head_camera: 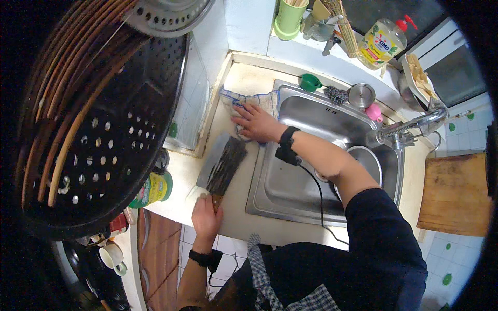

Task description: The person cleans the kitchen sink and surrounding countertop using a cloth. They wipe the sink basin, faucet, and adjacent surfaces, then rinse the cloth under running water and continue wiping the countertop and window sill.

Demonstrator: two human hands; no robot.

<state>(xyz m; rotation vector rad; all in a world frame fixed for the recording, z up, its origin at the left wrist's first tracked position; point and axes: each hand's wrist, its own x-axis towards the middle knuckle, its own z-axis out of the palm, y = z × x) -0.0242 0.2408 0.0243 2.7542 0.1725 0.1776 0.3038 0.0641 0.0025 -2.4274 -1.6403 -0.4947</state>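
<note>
My left hand (207, 217) grips the wooden handle (216, 200) of a broad cleaver at the counter's front edge. The cleaver's blade (227, 165) points away from me over the pale countertop (237, 206); it is dark and streaked, with a lighter grey strip along its left side. Beyond the blade tip, my right hand (260, 123) lies on a white cloth with blue lines (249, 99), fingers spread across it. The cloth is rumpled beside the sink's left rim, and my palm hides part of it.
Right of the cleaver is a steel sink (295, 190) with a round basin (367, 157) and a faucet (412, 120). A black perforated rack (128, 89) holding chopsticks looms at left. A green-lidded jar (155, 188), wooden board (453, 194) and soap bottle (383, 42) stand around. A cable hangs from my right wrist.
</note>
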